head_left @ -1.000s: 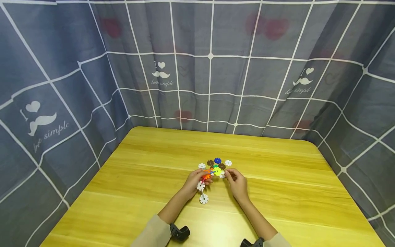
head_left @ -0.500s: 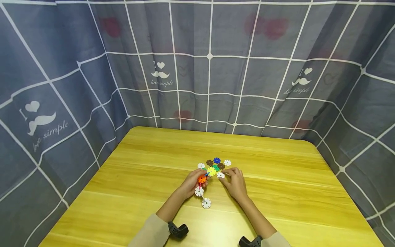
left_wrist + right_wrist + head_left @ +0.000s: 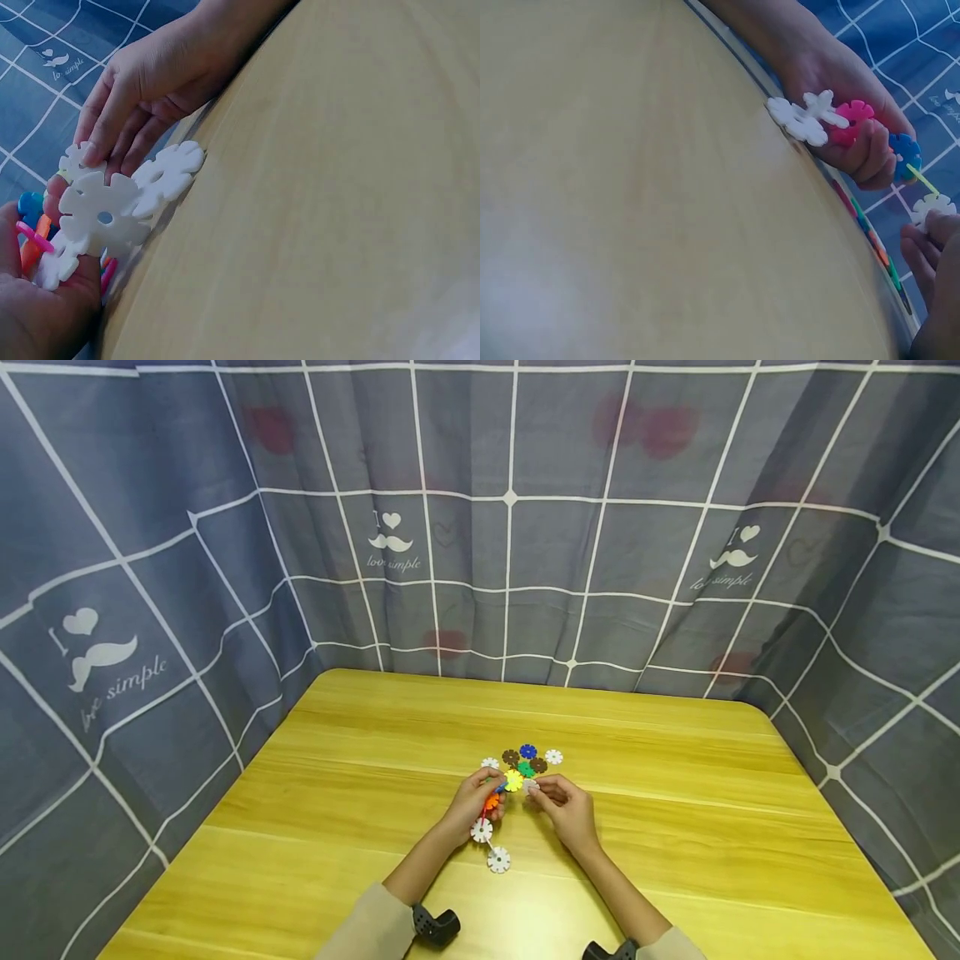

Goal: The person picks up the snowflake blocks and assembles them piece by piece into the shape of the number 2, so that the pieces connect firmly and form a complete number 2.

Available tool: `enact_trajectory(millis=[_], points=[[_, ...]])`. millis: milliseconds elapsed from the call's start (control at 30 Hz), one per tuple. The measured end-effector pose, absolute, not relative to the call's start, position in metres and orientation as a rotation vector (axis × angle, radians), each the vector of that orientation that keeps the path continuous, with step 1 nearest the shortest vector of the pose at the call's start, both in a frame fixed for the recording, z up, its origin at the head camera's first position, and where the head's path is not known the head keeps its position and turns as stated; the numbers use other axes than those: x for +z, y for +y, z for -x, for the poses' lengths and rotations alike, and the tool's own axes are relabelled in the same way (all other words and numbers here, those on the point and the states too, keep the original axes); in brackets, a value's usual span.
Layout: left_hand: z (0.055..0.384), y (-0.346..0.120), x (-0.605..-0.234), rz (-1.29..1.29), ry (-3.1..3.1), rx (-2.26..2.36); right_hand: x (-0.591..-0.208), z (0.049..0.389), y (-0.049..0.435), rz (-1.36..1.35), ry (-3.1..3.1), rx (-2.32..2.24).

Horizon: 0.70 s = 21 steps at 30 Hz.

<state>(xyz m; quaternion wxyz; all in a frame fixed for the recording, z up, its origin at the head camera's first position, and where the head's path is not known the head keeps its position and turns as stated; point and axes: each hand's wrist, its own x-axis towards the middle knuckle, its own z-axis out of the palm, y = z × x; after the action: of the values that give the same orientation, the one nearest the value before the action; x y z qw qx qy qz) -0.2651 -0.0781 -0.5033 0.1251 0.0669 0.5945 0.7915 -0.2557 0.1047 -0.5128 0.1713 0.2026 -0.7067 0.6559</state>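
A chain of slotted, flower-shaped plastic discs hangs from my left hand. Its fingers grip the chain around the blue disc and orange disc. A yellow disc juts out at the top. Below the hand, a pink disc leads to two white ones, the lowest white disc hanging near the tabletop. My right hand pinches a loose-looking white disc between thumb and fingers. In the right wrist view its edge meets the yellow disc; whether their slots interlock is unclear.
Beyond the hands, more discs lie on the wooden table: a blue disc, two brown ones including a brown disc, a green disc and white ones, including a white disc. A checked curtain surrounds the table.
My right hand has picked up a white disc from the pile and brought it left to the yellow disc. The left hand has tilted the chain, and its white end sits lower.
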Motion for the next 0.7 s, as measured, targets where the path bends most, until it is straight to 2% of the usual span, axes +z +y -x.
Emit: enact_trajectory(millis=[467, 700], points=[[0.264, -0.078, -0.499, -0.199, 1.769, 2.257, -0.502, 0.249, 0.104, -0.718, -1.949, 1.882], [0.263, -0.079, -0.497, -0.228, 1.765, 2.234, -0.498, 0.245, 0.102, -0.833, -1.974, 1.677]])
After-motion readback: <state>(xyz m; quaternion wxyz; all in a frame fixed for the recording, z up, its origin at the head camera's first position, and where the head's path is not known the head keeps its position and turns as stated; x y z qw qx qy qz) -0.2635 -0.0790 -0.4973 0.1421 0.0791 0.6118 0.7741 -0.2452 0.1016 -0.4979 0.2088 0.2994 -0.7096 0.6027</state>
